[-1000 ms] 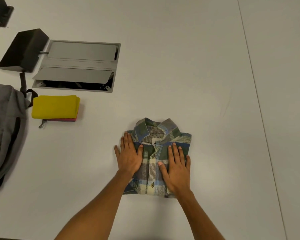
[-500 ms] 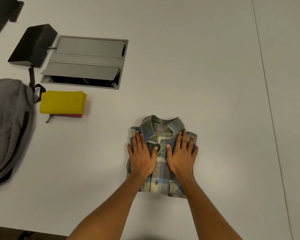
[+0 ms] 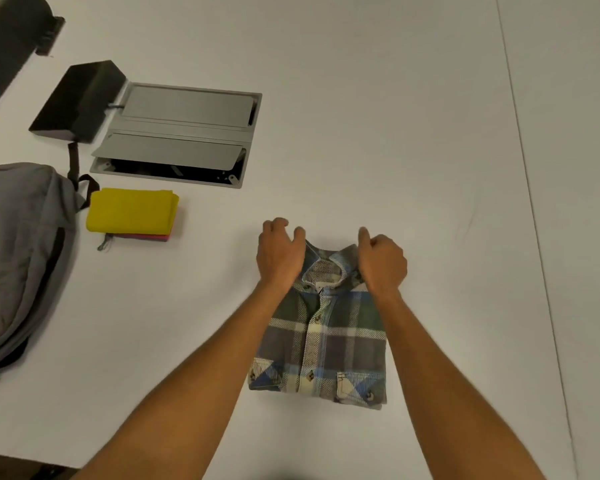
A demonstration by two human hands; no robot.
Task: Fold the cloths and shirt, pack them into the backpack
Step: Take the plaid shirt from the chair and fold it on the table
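Both hands moved up off the shirt front since half a second ago, from flat on the chest to the collar end. Left hand now at the far left corner of the folded plaid shirt, fingers curled downward, thumb out toward the collar; cannot tell whether gripping fabric. Right hand at the far right corner, fingers curled under, grip likewise hidden from view. Shirt lying folded, buttoned side up, collar away from the person, on the white table. Folded yellow cloth stacked on a pink cloth, well left of the shirt, just beside the grey backpack at the left edge. Grey hatch set into the table beyond the cloths, a black box touching its left end
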